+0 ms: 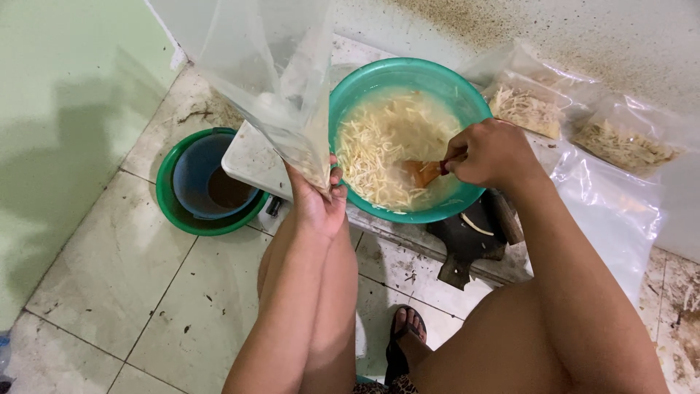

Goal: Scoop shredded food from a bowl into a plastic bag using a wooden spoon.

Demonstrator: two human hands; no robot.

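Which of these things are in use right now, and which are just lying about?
In use:
- left hand holding clear bag
- right hand holding scoop
- green basin of shredded strips

Lying about:
- two filled bags
- blue bucket in green tub
- dark tool

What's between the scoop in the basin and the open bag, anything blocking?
Nothing visible. The right hand holds the scoop in the teal basin of shreds; the left hand holds the clear bag just beside the rim, with only the rim between.
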